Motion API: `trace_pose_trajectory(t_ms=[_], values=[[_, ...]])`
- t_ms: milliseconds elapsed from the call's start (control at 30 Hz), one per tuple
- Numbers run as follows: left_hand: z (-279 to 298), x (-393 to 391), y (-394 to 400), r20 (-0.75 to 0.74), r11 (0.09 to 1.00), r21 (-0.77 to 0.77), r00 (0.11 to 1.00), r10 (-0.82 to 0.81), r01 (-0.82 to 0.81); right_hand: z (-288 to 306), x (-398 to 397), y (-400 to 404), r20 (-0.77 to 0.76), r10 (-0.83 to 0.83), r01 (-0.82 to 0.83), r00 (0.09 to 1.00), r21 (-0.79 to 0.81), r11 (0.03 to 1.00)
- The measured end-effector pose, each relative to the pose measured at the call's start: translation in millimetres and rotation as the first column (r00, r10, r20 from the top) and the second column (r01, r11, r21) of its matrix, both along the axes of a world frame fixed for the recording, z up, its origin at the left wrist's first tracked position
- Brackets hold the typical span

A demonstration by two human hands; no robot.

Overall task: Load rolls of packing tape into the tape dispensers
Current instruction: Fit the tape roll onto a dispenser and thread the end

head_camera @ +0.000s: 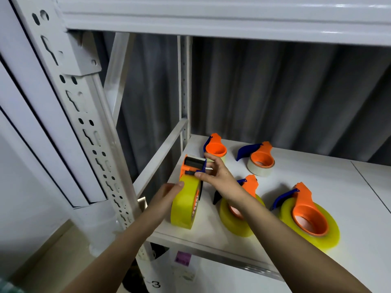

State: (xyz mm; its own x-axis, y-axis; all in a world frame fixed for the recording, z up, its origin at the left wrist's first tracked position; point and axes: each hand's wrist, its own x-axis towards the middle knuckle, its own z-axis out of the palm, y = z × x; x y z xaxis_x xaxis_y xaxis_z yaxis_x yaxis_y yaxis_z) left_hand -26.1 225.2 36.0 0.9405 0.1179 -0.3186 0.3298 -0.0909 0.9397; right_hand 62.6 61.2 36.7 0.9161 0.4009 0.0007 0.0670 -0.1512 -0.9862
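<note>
L hand curled, gripping, R hand pinching, both arms extended fwd

Surface: white metal shelf, sitting inside a white slotted rack.
Front left: standing on edge, yellow tape roll in an orange dispenser.
Front middle: lying flat, loaded dispenser, partly hidden by a forearm.
Front right: lying flat, loaded yellow roll dispenser.
Back: lying apart, two orange dispensers carrying pale rolls.
</note>
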Motion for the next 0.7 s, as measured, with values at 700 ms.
trace_pose_trajectory(t_ms=[700], values=[[4.0, 22.7, -14.6, 0.165, 0.787, 0.615, 0.982, -0.087, -0.033, 21.1, -23.3, 5.3, -0.299, -0.038, 0.020, 0.954, -0.061, 0.998]])
